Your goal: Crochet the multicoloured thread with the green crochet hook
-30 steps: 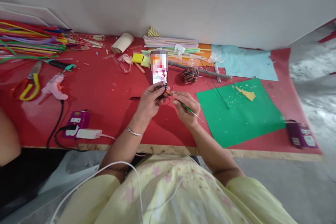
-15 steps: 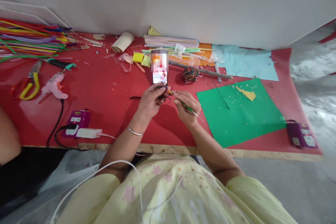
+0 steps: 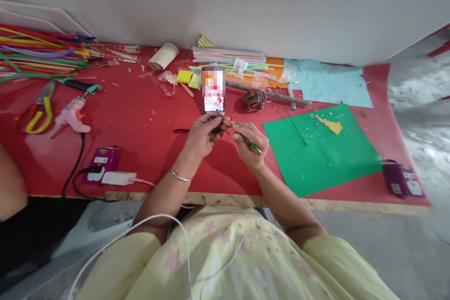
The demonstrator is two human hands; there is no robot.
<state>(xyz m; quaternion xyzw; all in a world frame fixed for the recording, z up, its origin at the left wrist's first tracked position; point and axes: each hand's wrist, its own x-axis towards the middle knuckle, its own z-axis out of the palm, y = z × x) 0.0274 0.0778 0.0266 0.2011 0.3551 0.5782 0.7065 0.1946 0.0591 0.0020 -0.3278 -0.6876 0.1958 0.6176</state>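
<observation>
My left hand pinches a small piece of multicoloured yarn work, mostly hidden by my fingers. Closed around a crochet hook with a green grip is my right hand; the thin metal end sticks out toward me, and the other end meets the yarn work. A dark multicoloured yarn ball lies just beyond my right hand. Right behind my left hand stands a phone with its screen lit, part of it blurred.
At left lie scissors, a pink glue gun and a purple power socket box. A stick, bundled straws and a cardboard tube line the back. A green sheet covers the right side; another person's arm shows at left.
Both hands keep nearly the same place, with the yarn work and hook shifted only very slightly. The picture on the phone screen has changed.
</observation>
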